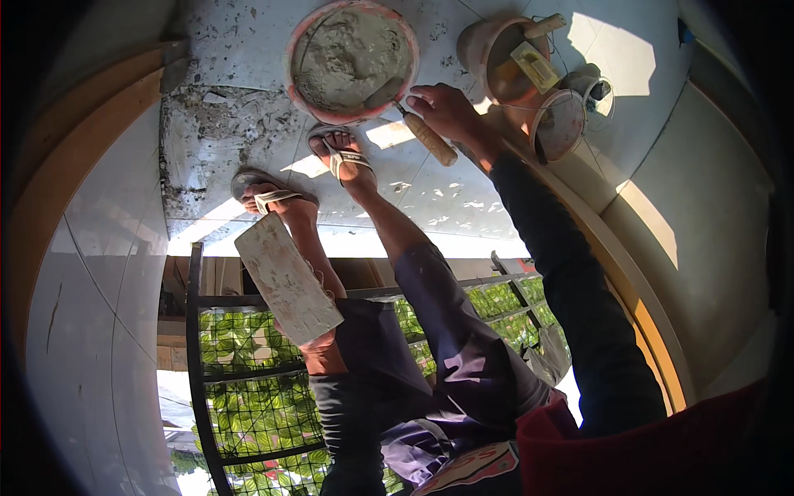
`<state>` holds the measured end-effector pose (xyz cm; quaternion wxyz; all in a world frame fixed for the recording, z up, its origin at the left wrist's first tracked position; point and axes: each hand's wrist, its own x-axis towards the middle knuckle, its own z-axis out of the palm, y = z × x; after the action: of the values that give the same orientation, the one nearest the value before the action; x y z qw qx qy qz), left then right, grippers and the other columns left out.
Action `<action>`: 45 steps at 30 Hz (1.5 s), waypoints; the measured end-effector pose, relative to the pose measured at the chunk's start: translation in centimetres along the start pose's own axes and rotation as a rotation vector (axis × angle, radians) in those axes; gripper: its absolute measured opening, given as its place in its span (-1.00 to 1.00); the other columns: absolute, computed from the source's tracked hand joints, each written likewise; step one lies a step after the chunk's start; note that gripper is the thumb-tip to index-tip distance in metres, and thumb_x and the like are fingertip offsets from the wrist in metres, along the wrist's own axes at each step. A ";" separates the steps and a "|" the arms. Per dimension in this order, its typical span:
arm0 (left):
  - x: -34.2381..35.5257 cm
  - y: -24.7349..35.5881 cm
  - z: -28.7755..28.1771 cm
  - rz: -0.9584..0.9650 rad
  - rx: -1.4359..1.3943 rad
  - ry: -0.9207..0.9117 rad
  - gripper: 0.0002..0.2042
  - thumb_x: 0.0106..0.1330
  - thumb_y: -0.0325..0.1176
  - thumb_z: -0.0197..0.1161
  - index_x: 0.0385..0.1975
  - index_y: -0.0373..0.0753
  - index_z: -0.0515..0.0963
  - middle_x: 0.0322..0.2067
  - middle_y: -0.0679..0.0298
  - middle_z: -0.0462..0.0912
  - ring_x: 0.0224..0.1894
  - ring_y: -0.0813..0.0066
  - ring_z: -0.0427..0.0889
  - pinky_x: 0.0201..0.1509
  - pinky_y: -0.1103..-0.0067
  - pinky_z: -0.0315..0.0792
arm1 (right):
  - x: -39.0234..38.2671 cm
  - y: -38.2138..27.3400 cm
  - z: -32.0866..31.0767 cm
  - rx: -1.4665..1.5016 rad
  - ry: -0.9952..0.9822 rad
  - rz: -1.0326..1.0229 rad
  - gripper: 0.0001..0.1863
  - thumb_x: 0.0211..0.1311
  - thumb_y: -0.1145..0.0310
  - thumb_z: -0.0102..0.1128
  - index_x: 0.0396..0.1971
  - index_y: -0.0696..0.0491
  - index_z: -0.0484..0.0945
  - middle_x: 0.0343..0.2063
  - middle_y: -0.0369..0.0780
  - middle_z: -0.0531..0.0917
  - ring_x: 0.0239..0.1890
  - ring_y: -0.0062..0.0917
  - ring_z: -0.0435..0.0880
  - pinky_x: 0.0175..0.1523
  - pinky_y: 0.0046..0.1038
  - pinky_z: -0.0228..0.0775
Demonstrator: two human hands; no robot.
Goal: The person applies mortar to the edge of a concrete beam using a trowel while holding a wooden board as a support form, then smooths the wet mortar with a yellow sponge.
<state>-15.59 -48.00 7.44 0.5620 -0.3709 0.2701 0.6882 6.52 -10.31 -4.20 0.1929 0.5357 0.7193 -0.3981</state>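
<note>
My left hand [321, 357], mostly hidden beneath a pale, mortar-stained rectangular board [285, 277], grips it over my legs. My right hand [442, 112] is open, fingers loosely bent, just above and right of a trowel's wooden handle [428, 140]; whether it touches the trowel I cannot tell. The trowel's blade rests in the pink-rimmed bucket [294, 62] of wet grey mortar [347, 54], at the top middle beside my sandalled feet [343, 161].
Several buckets [556, 124] and a small float [533, 66] stand at the upper right. Dried splashes mark the tiled floor [215, 149]. A black mesh railing [197, 355] with foliage behind it runs below my legs. Curved-looking wooden edges [124, 83] flank both sides.
</note>
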 end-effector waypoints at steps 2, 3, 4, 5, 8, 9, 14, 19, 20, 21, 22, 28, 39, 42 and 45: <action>-0.7 0.2 2.9 0.079 -0.008 0.049 -0.07 0.09 -0.03 0.43 0.39 -0.24 0.06 0.23 -0.07 0.25 -0.01 0.14 0.47 -0.19 0.37 0.55 | 2.0 3.1 -1.5 0.259 0.334 0.204 -0.64 0.33 0.15 0.03 -0.20 0.11 0.65 -0.49 0.00 0.66 -0.23 -0.09 0.67 -0.06 -0.16 0.46; 1.1 0.4 4.6 0.057 0.012 -0.006 -0.09 0.10 -0.05 0.43 0.39 -0.24 0.07 0.21 -0.07 0.26 -0.08 0.17 0.47 -0.21 0.39 0.56 | 2.6 12.0 -2.9 -0.457 0.446 -0.001 -0.70 0.31 0.19 0.11 -0.30 0.14 0.62 -0.47 -0.08 0.68 -0.36 -0.28 0.71 -0.21 -0.32 0.48; 1.4 0.6 5.5 0.100 0.027 -0.031 -0.11 0.12 -0.08 0.42 0.38 -0.25 0.07 0.19 -0.06 0.27 -0.15 0.21 0.46 -0.22 0.41 0.56 | 3.3 14.3 -3.4 -0.692 0.273 0.129 -0.75 0.29 0.23 0.12 -0.30 0.12 0.62 -0.45 -0.10 0.67 -0.33 -0.32 0.70 -0.22 -0.32 0.48; 1.7 1.1 5.7 0.087 -0.008 -0.096 -0.16 0.18 -0.10 0.35 0.39 -0.23 0.05 0.21 -0.03 0.25 -0.09 0.20 0.41 -0.14 0.38 0.52 | 4.2 16.8 -3.7 -0.928 0.096 0.258 -0.80 0.28 0.28 0.13 -0.29 0.10 0.61 -0.42 -0.13 0.66 -0.29 -0.35 0.69 -0.23 -0.32 0.48; 3.7 2.4 4.8 -0.027 -0.145 -0.364 -0.21 0.28 -0.11 0.25 0.44 -0.12 -0.02 0.32 0.05 0.12 0.18 0.10 0.27 0.15 0.26 0.38 | 5.7 27.1 -2.0 -0.323 0.755 0.343 -0.82 0.28 0.26 0.15 -0.27 0.05 0.59 -0.38 -0.18 0.64 -0.24 -0.46 0.66 -0.31 -0.36 0.49; 3.6 3.0 3.8 -0.051 -0.191 -0.473 -0.16 0.25 -0.09 0.27 0.46 -0.06 -0.06 0.40 0.06 0.05 0.35 0.00 0.24 0.29 0.20 0.32 | 6.6 27.7 -1.1 -0.208 0.819 0.366 -0.81 0.29 0.26 0.14 -0.27 0.05 0.59 -0.37 -0.18 0.64 -0.24 -0.46 0.66 -0.30 -0.36 0.49; 2.8 4.3 6.3 0.027 -0.045 -0.264 -0.46 0.45 -0.18 0.02 0.33 -0.17 0.03 0.22 0.15 0.04 0.10 0.21 0.18 -0.02 0.42 0.24 | 7.7 29.2 -0.3 -0.280 0.440 0.426 -0.78 0.30 0.23 0.11 -0.24 0.05 0.60 -0.35 -0.17 0.65 -0.22 -0.43 0.67 -0.26 -0.35 0.49; 3.6 4.2 10.9 0.213 0.155 0.305 -0.72 0.47 -0.31 0.02 0.01 -0.41 0.41 -0.24 0.14 0.29 -0.57 0.57 0.27 -0.75 0.73 0.20 | 7.5 30.5 -3.1 -0.161 0.332 0.374 -0.74 0.32 0.20 0.08 -0.21 0.06 0.60 -0.33 -0.16 0.65 -0.21 -0.41 0.67 -0.23 -0.34 0.49; 3.3 4.7 9.4 0.202 0.106 0.124 -0.71 0.48 -0.29 0.01 0.03 -0.38 0.41 -0.23 0.14 0.30 -0.56 0.56 0.27 -0.73 0.71 0.20 | 7.6 30.1 -2.8 -0.127 0.298 0.364 -0.74 0.33 0.19 0.07 -0.21 0.06 0.60 -0.32 -0.16 0.65 -0.21 -0.41 0.67 -0.22 -0.34 0.49; 3.4 5.2 7.7 0.166 0.059 -0.057 -0.69 0.48 -0.27 0.01 0.05 -0.36 0.40 -0.22 0.15 0.30 -0.55 0.55 0.26 -0.71 0.70 0.20 | 7.5 30.1 -3.3 -0.107 0.278 0.366 -0.73 0.33 0.18 0.07 -0.20 0.06 0.60 -0.32 -0.16 0.66 -0.21 -0.40 0.67 -0.21 -0.34 0.49; 3.1 5.2 7.7 0.175 0.061 -0.053 -0.69 0.48 -0.27 0.01 0.05 -0.36 0.40 -0.22 0.15 0.30 -0.55 0.55 0.26 -0.71 0.70 0.20 | 7.3 30.0 -3.6 -0.092 0.269 0.366 -0.72 0.33 0.18 0.06 -0.20 0.06 0.60 -0.31 -0.16 0.66 -0.20 -0.40 0.67 -0.20 -0.34 0.49; 3.7 3.9 9.3 0.223 0.059 0.100 -0.59 0.45 -0.17 0.04 0.16 -0.29 0.32 -0.21 0.16 0.31 -0.46 0.52 0.30 -0.62 0.66 0.30 | 6.5 29.0 -5.3 -0.049 0.210 0.358 -0.68 0.36 0.14 0.03 -0.16 0.07 0.60 -0.29 -0.14 0.67 -0.19 -0.37 0.67 -0.16 -0.33 0.49; 2.7 4.1 3.2 0.109 -0.386 -0.242 -0.03 0.04 0.06 0.42 0.43 -0.10 0.06 0.37 -0.04 0.08 0.33 -0.13 0.24 0.13 0.02 0.44 | 7.8 27.4 -8.5 -0.050 0.204 0.332 -0.60 0.40 0.07 -0.04 -0.11 0.08 0.61 -0.24 -0.12 0.68 -0.16 -0.32 0.67 -0.07 -0.31 0.49; 3.5 3.7 6.9 0.168 -0.197 -0.034 -0.31 0.23 -0.08 0.25 0.31 -0.19 0.18 0.13 0.05 0.21 -0.06 0.20 0.27 -0.23 0.34 0.37 | 8.6 27.4 -9.3 -0.070 0.207 0.327 -0.58 0.41 0.05 -0.06 -0.09 0.08 0.61 -0.22 -0.12 0.68 -0.15 -0.31 0.67 -0.05 -0.30 0.49; 4.0 3.6 8.9 0.226 -0.002 0.139 -0.58 0.43 -0.23 0.08 0.19 -0.30 0.30 -0.12 0.14 0.33 -0.45 0.52 0.29 -0.59 0.65 0.28 | 9.2 27.9 -10.3 -0.064 0.223 0.309 -0.55 0.42 0.04 -0.07 -0.07 0.09 0.61 -0.21 -0.11 0.69 -0.14 -0.29 0.67 -0.02 -0.30 0.49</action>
<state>-21.29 -39.52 9.19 0.4602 -0.3854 0.3477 0.7203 30.56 6.49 -14.59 0.1878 0.6743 0.6576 -0.2786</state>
